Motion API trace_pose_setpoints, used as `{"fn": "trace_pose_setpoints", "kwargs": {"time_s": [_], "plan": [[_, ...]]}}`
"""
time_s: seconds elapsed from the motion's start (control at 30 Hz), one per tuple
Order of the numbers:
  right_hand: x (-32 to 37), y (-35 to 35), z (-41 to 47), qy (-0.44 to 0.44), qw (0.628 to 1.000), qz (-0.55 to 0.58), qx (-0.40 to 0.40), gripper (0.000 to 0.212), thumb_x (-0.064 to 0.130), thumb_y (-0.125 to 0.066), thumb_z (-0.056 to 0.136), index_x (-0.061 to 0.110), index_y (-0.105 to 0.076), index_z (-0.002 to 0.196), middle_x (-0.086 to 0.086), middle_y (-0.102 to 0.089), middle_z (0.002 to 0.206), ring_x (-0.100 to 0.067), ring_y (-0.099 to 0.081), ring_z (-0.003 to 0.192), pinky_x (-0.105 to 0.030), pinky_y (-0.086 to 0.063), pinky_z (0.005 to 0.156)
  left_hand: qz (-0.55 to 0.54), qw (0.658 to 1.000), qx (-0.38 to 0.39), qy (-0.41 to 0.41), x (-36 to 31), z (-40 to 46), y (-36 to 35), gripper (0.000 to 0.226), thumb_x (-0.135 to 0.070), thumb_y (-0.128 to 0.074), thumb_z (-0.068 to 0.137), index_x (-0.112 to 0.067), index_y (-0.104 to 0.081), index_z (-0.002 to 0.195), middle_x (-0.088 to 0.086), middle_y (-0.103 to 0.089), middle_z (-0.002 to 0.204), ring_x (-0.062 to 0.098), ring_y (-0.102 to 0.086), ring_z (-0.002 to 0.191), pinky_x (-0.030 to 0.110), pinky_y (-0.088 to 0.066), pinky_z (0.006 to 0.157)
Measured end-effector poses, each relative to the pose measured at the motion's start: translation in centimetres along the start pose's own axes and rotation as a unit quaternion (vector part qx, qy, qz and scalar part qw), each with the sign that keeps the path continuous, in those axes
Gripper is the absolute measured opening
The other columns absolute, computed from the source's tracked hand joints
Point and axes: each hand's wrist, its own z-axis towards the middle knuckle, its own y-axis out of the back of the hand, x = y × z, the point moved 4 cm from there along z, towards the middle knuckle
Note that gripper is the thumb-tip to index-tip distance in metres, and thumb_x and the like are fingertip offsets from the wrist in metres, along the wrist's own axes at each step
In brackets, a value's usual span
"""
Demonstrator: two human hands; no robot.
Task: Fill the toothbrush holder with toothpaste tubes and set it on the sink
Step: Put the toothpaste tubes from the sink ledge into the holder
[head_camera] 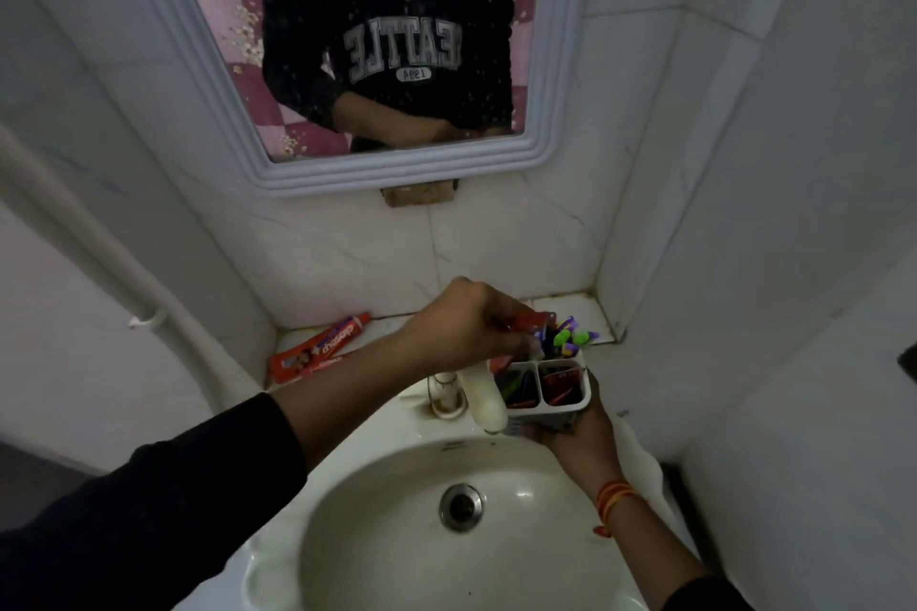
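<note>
A white toothbrush holder (pixel 560 404) with compartments is held from below by my right hand (pixel 578 434), above the sink's back right rim. Coloured toothbrushes (pixel 565 340) stick up from its far side, and red items lie in the near compartments. My left hand (pixel 461 325) is closed on a red toothpaste tube (pixel 533 320) just above the holder's far left compartment. A second red toothpaste tube (pixel 317 352) lies flat on the tiled ledge at the left.
The white sink (pixel 347 536) with a metal drain (pixel 461 506) fills the lower middle. A white tap (pixel 484 402) stands at its back edge, close beside the holder. A framed mirror (pixel 347 174) hangs above, and tiled walls close in on both sides.
</note>
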Motion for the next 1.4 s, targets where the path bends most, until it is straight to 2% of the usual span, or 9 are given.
{"fn": "trace_pose_setpoints", "kwargs": {"time_s": [0.07,0.23,0.43,0.67,0.87,1.0,1.17,1.3,1.4], "plan": [[0.2,0.1,-0.1,0.006,1.0,-0.01,0.002,0.085,-0.022,-0.085,0.062,0.031,-0.053,0.12,0.009,-0.064,0.116,-0.006,-0.062,0.105,-0.015,-0.059,0.064,0.009,1.0,-0.001,0.013,-0.4,0.1,-0.1,0.038,-0.044,-0.082,0.076,-0.027,-0.079,0.109,-0.003,-0.08,0.093,0.009,-0.074,0.083,0.037,-0.06,0.078],[0.0,0.5,0.3,0.004,0.999,-0.035,0.015,0.081,-0.022,-0.084,0.062,0.026,-0.055,0.121,0.002,-0.066,0.115,-0.007,-0.064,0.1,-0.018,-0.06,0.061,0.069,0.997,0.001,0.035,-0.8,-0.5,-1.2,0.031,-0.032,-0.081,0.079,-0.022,-0.08,0.109,-0.003,-0.08,0.097,0.007,-0.073,0.084,0.034,-0.06,0.081],[0.2,0.8,0.5,0.02,0.996,-0.089,0.02,0.084,-0.012,-0.091,0.059,0.041,-0.052,0.11,0.023,-0.06,0.108,0.009,-0.054,0.097,0.002,-0.048,0.065,0.071,0.996,0.007,0.048,-1.4,-1.3,-1.2,0.024,-0.029,-0.08,0.081,-0.021,-0.082,0.104,-0.005,-0.08,0.101,0.006,-0.074,0.089,0.027,-0.059,0.085],[-0.5,1.3,0.8,0.039,0.991,-0.127,0.013,0.094,0.002,-0.099,0.05,0.05,-0.055,0.118,0.01,-0.068,0.121,-0.017,-0.063,0.116,-0.048,-0.055,0.099,0.079,0.971,-0.087,0.207,6.2,-2.3,1.7,0.022,-0.029,-0.069,0.092,-0.015,-0.08,0.106,0.002,-0.078,0.106,0.015,-0.072,0.097,0.029,-0.056,0.093],[-1.6,1.4,1.5,0.03,0.992,-0.126,-0.006,0.104,0.007,-0.103,0.041,0.033,-0.055,0.129,0.004,-0.071,0.123,-0.019,-0.066,0.117,-0.054,-0.055,0.098,0.205,0.932,0.028,0.298,15.6,-3.2,-0.4,0.046,-0.011,-0.061,0.09,-0.013,-0.059,0.135,0.008,-0.06,0.135,0.026,-0.06,0.12,0.028,-0.048,0.1],[-1.7,1.1,1.3,0.012,0.996,-0.09,-0.009,0.095,-0.017,-0.093,0.049,0.032,-0.058,0.122,-0.006,-0.069,0.124,-0.03,-0.065,0.117,-0.058,-0.059,0.09,0.267,0.915,0.051,0.298,19.1,-3.3,-1.9,0.033,-0.011,-0.055,0.092,-0.008,-0.059,0.125,0.014,-0.061,0.132,0.031,-0.058,0.122,0.035,-0.047,0.104],[-0.4,0.1,0.6,-0.008,0.997,-0.072,-0.008,0.087,-0.033,-0.079,0.056,0.014,-0.051,0.124,-0.003,-0.066,0.106,-0.006,-0.071,0.086,-0.013,-0.058,0.054,0.274,0.915,0.049,0.292,20.4,-3.0,-1.4,0.028,-0.009,-0.061,0.089,-0.009,-0.065,0.117,0.015,-0.062,0.124,0.032,-0.062,0.115,0.036,-0.05,0.097],[0.6,-0.9,-0.2,-0.011,0.999,-0.048,-0.008,0.086,-0.039,-0.072,0.059,-0.003,-0.047,0.133,-0.013,-0.061,0.114,0.016,-0.068,0.072,-0.006,-0.053,0.052,0.269,0.925,0.032,0.265,21.6,-3.1,-0.8,0.026,-0.016,-0.058,0.089,-0.012,-0.066,0.114,0.014,-0.062,0.118,0.034,-0.062,0.105,0.039,-0.052,0.091],[0.4,-1.0,-0.3,-0.02,0.999,-0.035,-0.009,0.086,-0.037,-0.074,0.059,0.001,-0.049,0.131,-0.007,-0.063,0.108,0.008,-0.07,0.082,-0.003,-0.052,0.055,0.221,0.945,-0.009,0.24,20.5,-2.9,0.0,0.026,-0.021,-0.055,0.096,-0.014,-0.068,0.117,0.014,-0.063,0.117,0.034,-0.065,0.099,0.04,-0.055,0.088]]}}
